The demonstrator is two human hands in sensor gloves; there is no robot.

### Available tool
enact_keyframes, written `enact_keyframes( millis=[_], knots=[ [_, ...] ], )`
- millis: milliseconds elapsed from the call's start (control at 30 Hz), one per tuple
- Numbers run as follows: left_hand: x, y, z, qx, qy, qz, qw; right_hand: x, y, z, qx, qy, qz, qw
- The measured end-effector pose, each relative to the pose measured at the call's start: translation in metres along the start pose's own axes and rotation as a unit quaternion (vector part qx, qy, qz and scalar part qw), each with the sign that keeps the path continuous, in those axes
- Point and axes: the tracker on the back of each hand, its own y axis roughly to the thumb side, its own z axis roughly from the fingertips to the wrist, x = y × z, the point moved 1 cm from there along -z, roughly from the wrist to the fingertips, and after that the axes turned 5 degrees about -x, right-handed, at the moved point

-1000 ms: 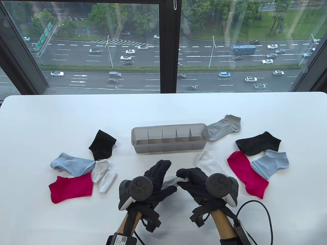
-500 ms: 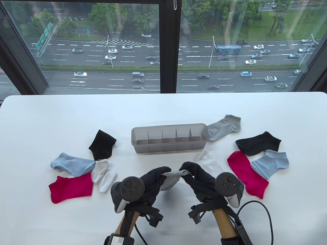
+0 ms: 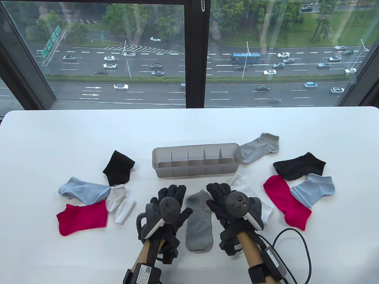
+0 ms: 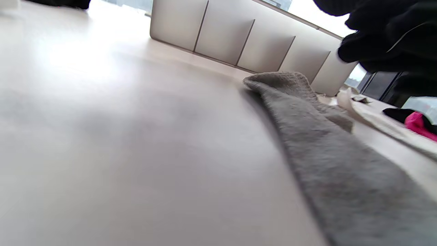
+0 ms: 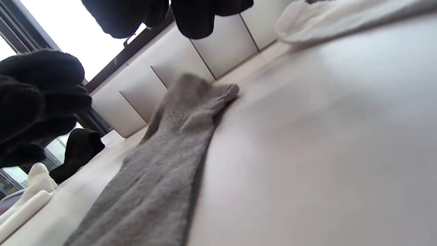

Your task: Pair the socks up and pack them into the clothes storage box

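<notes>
Your white tabletop (image 3: 189, 127) by the window holds one storage box (image 3: 196, 161), ten socks: two each grey, black, blue, pink, white; both grips flat, empty.

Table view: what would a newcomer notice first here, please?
The two black gloved hands, left hand and right hand, lie near the table's front edge with a grey sock flat between them. Behind them stands the empty divided storage box, and bright pink socks lie at both sides.
</notes>
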Motion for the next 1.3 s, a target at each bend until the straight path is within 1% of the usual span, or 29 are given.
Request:
enact_keyframes(
  millis=[33, 133, 200, 233, 267, 300, 367, 433, 500, 567, 700, 733, 833, 900, 1033, 1167, 1200, 1233, 1267, 1300],
  knots=[
    [-0.001, 0.0, 0.0, -0.003, 0.008, -0.021, 1.0, 0.006, -0.001, 0.002, 0.003, -0.018, -0.003, 1.0],
    [-0.001, -0.004, 0.002, -0.021, -0.005, -0.076, 0.997, 0.026, -0.006, 0.006, -0.013, -0.041, -0.03, 0.999],
    [-0.001, -0.007, 0.002, -0.026, -0.011, -0.095, 0.995, 0.045, -0.016, 0.007, -0.035, -0.066, -0.033, 0.997],
    [-0.001, -0.008, 0.002, -0.03, -0.017, -0.099, 0.995, 0.055, -0.023, 0.007, -0.052, -0.088, -0.029, 0.994],
    [-0.002, -0.009, 0.001, -0.033, -0.02, -0.098, 0.994, 0.068, -0.032, 0.003, -0.076, -0.107, -0.019, 0.991],
    [-0.002, -0.01, 0.001, -0.034, -0.02, -0.097, 0.994, 0.077, -0.038, 0.0, -0.095, -0.112, -0.011, 0.989],
    [-0.004, -0.012, 0.001, -0.038, -0.017, -0.095, 0.995, 0.104, -0.058, -0.014, -0.163, -0.131, 0.008, 0.978],
    [-0.006, -0.015, 0.001, -0.041, -0.009, -0.089, 0.995, 0.126, -0.073, -0.03, -0.208, -0.156, 0.021, 0.965],
    [-0.007, -0.018, 0.0, -0.044, -0.01, -0.078, 0.996, 0.141, -0.086, -0.048, -0.25, -0.146, 0.04, 0.956],
    [-0.008, -0.021, 0.0, -0.047, -0.013, -0.071, 0.996, 0.15, -0.095, -0.071, -0.282, -0.113, 0.067, 0.95],
    [-0.007, -0.023, 0.001, -0.051, -0.015, -0.079, 0.995, 0.147, -0.104, -0.109, -0.31, -0.073, 0.138, 0.938],
    [-0.008, -0.022, 0.001, -0.052, -0.014, -0.081, 0.995, 0.143, -0.107, -0.119, -0.313, -0.058, 0.147, 0.937],
    [-0.012, -0.021, 0.003, -0.047, -0.006, -0.077, 0.996, 0.131, -0.113, -0.144, -0.311, -0.01, 0.141, 0.94],
    [-0.014, -0.018, 0.004, -0.042, -0.002, -0.075, 0.996, 0.12, -0.119, -0.163, -0.319, 0.028, 0.152, 0.935],
    [-0.012, -0.014, 0.003, -0.033, -0.012, -0.082, 0.996, 0.103, -0.127, -0.189, -0.327, 0.061, 0.203, 0.921],
    [-0.009, -0.014, -0.001, -0.042, -0.029, -0.086, 0.995, 0.087, -0.134, -0.209, -0.329, 0.089, 0.22, 0.914],
    [-0.01, -0.015, -0.002, -0.044, -0.028, -0.083, 0.995, 0.088, -0.135, -0.21, -0.331, 0.083, 0.221, 0.914],
    [-0.011, -0.017, -0.002, -0.045, -0.027, -0.075, 0.996, 0.09, -0.137, -0.213, -0.326, 0.065, 0.205, 0.921],
    [-0.011, -0.018, -0.003, -0.046, -0.028, -0.066, 0.996, 0.091, -0.138, -0.214, -0.326, 0.061, 0.197, 0.923],
    [-0.011, -0.02, -0.003, -0.049, -0.03, -0.059, 0.997, 0.094, -0.139, -0.214, -0.323, 0.046, 0.202, 0.923]
  ],
)
